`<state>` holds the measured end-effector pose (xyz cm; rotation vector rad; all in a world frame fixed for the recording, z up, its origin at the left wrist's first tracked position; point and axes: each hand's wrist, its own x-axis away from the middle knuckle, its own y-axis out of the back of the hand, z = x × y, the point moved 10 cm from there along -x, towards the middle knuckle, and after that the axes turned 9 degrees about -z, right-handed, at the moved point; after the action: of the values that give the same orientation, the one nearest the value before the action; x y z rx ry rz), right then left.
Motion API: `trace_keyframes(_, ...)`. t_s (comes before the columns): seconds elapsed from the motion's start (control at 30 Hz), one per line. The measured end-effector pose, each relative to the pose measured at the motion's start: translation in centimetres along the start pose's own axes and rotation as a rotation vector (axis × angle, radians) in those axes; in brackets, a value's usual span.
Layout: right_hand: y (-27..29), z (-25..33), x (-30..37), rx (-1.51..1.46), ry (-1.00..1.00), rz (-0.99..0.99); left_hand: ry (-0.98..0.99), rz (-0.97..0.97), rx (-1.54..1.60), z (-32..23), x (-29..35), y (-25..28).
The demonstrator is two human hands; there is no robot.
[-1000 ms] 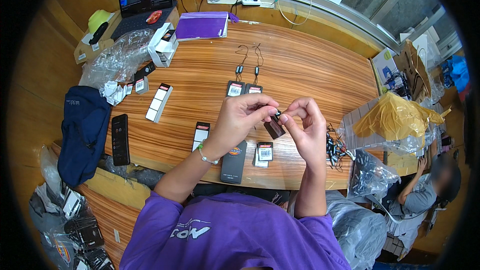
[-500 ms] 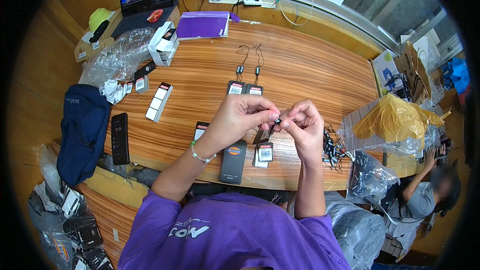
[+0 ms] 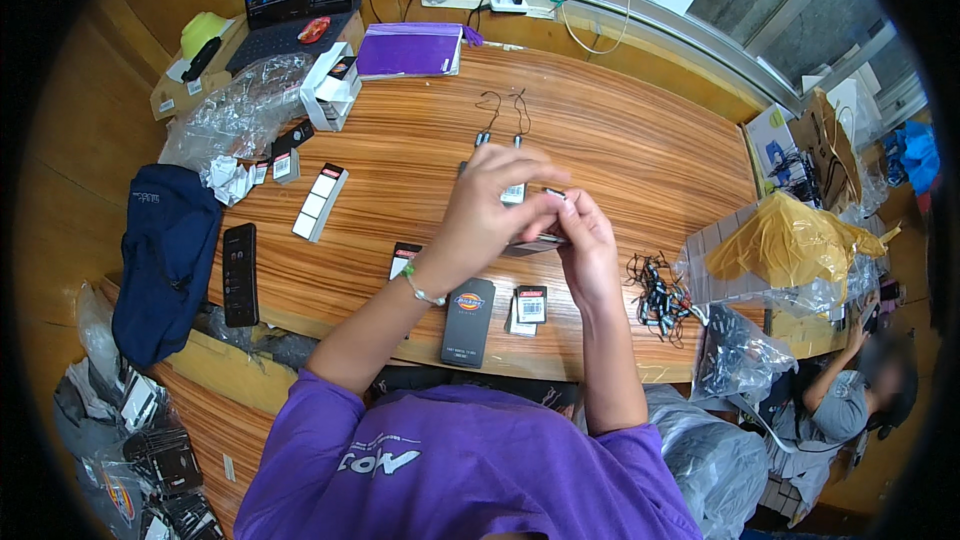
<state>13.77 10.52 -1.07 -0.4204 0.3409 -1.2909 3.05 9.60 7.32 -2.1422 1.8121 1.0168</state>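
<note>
My right hand (image 3: 588, 245) is closed, its thumb and fingers pinching a dark hang tag (image 3: 537, 244) over the middle of the table. My left hand (image 3: 500, 205) arches over that tag, thumb close to the right fingertips; its fingers are smeared by motion. Behind it lie two tags with looped black strings (image 3: 519, 118), partly covered by the hand; one shows a white label (image 3: 514, 193). Nearer me are a large dark grey tag (image 3: 468, 325) and a small stack of labelled tags (image 3: 529, 308). Another labelled tag (image 3: 405, 255) lies beside my left wrist.
Tangled black strings (image 3: 660, 298) lie right of my right forearm, near a plastic-wrapped box (image 3: 712, 250) with yellow wrapping. On the left are a white label stack (image 3: 318, 205), a phone (image 3: 240, 275) and a navy pouch (image 3: 165, 260). Another person (image 3: 840, 400) sits at far right.
The small dark piece pinched between both hands no longer shows. My left hand has risen and turned over the tag; my right hand has shifted slightly left.
</note>
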Motion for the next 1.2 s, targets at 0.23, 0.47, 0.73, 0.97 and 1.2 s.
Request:
trace_keyframes(0.23,2.6,-0.3,-0.8,-0.456,-0.034,-0.163,0.038,0.166,0.015,0.5,3.5,-3.2)
trace_keyframes(0.47,5.1,0.2,-0.1,-0.376,0.044,-0.331,0.089,0.140,0.166,1.6,4.8,-4.6)
trace_keyframes(0.73,4.6,5.9,-8.1,-0.103,0.175,-0.218,0.409,0.092,0.263,10.0,2.4,-2.4)
trace_keyframes(0.97,3.1,5.5,-19.5,0.189,0.070,-0.234,0.614,0.151,0.243,18.4,1.4,-0.5)
trace_keyframes(1.2,1.8,0.6,-24.7,0.282,-0.062,-0.180,0.770,0.190,0.278,21.1,2.5,-1.0)
